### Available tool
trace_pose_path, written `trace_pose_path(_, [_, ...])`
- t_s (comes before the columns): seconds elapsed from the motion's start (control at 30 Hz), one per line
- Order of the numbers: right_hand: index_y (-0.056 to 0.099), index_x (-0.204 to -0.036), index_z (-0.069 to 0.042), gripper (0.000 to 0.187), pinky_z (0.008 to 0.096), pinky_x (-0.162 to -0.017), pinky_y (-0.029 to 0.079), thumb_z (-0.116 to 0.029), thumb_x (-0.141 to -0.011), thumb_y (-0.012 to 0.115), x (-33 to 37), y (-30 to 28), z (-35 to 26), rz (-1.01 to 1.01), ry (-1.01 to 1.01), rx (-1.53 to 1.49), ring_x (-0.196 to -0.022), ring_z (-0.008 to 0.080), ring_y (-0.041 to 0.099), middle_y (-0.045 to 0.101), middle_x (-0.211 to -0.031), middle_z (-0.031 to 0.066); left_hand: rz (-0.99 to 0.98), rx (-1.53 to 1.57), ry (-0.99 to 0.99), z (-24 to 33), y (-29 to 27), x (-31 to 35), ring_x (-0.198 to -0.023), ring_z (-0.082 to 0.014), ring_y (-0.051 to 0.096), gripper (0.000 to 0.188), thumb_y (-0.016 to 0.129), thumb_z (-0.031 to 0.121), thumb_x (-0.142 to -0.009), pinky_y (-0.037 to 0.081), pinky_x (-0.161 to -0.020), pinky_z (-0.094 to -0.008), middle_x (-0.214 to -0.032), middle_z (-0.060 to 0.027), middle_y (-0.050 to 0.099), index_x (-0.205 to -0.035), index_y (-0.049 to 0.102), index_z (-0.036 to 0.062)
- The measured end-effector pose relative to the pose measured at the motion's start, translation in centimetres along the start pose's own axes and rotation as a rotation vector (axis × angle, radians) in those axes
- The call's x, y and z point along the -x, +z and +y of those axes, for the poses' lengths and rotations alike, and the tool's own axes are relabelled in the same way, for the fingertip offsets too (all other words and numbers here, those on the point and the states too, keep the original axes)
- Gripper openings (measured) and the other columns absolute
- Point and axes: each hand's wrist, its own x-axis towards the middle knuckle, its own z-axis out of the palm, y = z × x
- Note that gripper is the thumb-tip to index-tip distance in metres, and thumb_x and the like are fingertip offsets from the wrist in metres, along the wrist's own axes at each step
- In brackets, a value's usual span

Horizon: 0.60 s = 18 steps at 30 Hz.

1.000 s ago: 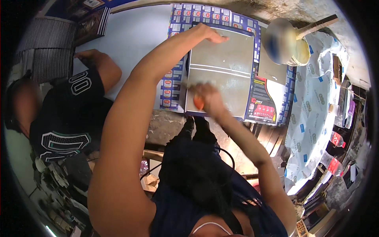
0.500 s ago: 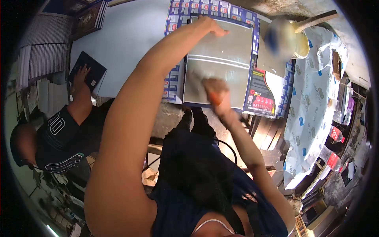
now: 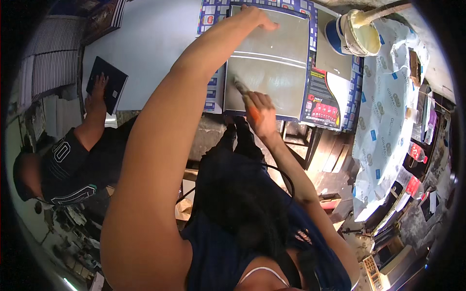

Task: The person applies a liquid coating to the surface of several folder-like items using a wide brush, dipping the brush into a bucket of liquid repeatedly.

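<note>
A greyish-brown board panel (image 3: 286, 41) with a dark blue border and two white lines across it lies in front of me, its surface shiny and wet-looking. At its far edge, my left hand (image 3: 256, 17) rests with fingers spread, pressing on the panel. My right hand (image 3: 262, 116) is closed around the orange handle of a brush (image 3: 241, 89). The brush's tip touches the lower left part of the panel, pointing away and to the left. Part of the handle is hidden by my fingers.
A bucket of cream paste (image 3: 366, 39) with a wooden-handled stick stands at the far right. Printed sheets (image 3: 323, 99) lie under and beside the panel. On the left, a co-worker's hand (image 3: 100, 86) rests on a dark blue folder (image 3: 112, 89). Patterned plastic sheeting (image 3: 381, 126) hangs at right.
My right hand and the brush have shifted slightly up and left in the picture. My left hand stays at the panel's far edge. The whole view has moved slightly.
</note>
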Motion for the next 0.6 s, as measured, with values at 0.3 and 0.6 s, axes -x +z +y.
trace_pose_path(0.3, [0.063, -0.116, -0.002, 0.047, 0.0396, -0.090, 0.049, -0.008, -0.069, 0.065, 1.5, 0.9, -4.6, -0.197, -0.006, -0.193, -0.100, 0.0314, 0.061, 0.065, -0.114, 0.0144, 0.081, 0.101, -0.049, -0.8, 0.4, -1.6, -0.149, -0.0315, 0.015, 0.087, 0.024, 0.078, -0.087, 0.005, -0.118, -0.0570, -0.160, -0.0086, 0.026, -0.152, 0.033, 0.0199])
trace_pose_path(0.6, [0.068, -0.108, -0.006, 0.031, 0.0423, -0.083, 0.052, -0.008, -0.078, 0.062, 3.5, 1.6, -4.8, -0.275, 0.096, -0.350, -0.090, 0.0317, 0.064, 0.068, -0.098, 0.0147, 0.053, 0.057, -0.026, 0.3, -0.1, 0.5, -0.148, -0.0319, 0.018, 0.083, 0.025, 0.075, -0.090, 0.008, -0.118, -0.0587, -0.158, -0.0095, 0.028, -0.150, 0.038, 0.0186])
